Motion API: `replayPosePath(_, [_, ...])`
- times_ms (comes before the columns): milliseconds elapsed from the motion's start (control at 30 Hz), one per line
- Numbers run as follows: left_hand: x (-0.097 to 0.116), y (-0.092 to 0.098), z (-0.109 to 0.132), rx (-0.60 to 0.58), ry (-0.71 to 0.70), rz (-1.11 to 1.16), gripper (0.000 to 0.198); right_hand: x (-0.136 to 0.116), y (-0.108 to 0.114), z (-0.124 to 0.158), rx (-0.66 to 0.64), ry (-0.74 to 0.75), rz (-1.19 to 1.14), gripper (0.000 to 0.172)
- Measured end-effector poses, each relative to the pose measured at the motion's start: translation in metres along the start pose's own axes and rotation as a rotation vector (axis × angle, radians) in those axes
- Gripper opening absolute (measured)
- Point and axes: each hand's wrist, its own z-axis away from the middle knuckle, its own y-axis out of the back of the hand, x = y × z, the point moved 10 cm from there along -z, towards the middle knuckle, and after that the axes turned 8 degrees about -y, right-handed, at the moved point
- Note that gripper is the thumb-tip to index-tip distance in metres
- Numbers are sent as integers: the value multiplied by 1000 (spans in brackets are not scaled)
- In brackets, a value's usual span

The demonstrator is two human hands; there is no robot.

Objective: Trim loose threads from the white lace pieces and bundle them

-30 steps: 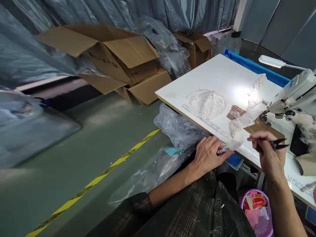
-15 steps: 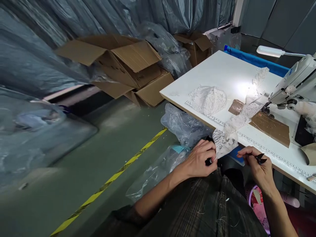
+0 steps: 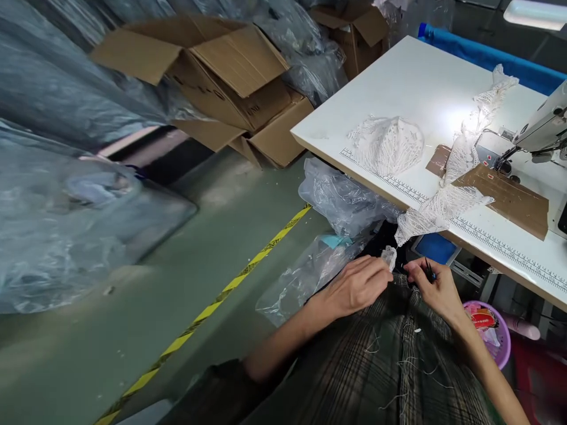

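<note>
My left hand [image 3: 361, 284] is closed, pinching a small piece of white lace [image 3: 388, 257] that sticks up above the fingers, just over my lap. Close beside it, my right hand [image 3: 438, 290] is closed around small dark thread snips [image 3: 429, 270], whose tips point up between the fingers. A longer strip of white lace [image 3: 436, 211] runs from near the sewing machine's needle area across the tabletop, and its near end droops over the front edge above my hands. A rounded heap of white lace [image 3: 392, 144] lies on the table to the left.
The white sewing table [image 3: 376, 88] has a printed ruler along its edge. Brown card [image 3: 509, 198] lies near the sewing machine [image 3: 543, 127]. Cardboard boxes [image 3: 239, 65] and plastic bags [image 3: 345, 198] are to the left; a purple basket [image 3: 500, 339] stands below right.
The view has tipped downward. My left hand has come away from the lace strip with a small lace piece in its fingers. My right hand has moved left, nearer to it.
</note>
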Motion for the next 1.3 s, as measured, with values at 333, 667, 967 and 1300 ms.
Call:
replayPosePath(333, [-59, -30, 6, 253, 232, 650, 20, 20, -16, -6, -45, -28, -204, 39])
replayPosePath(667, [-71, -116, 13, -31, 704, 1479, 55, 12, -8, 2, -36, 79, -147, 34])
replayPosePath(967, [-79, -100, 45, -21, 1005, 1420, 61, 9, -3, -4, 13, 113, 53, 41])
replayPosePath(1300, [-79, -81, 36, -95, 896, 1204, 38, 9, -20, -19, 24, 108, 151, 62])
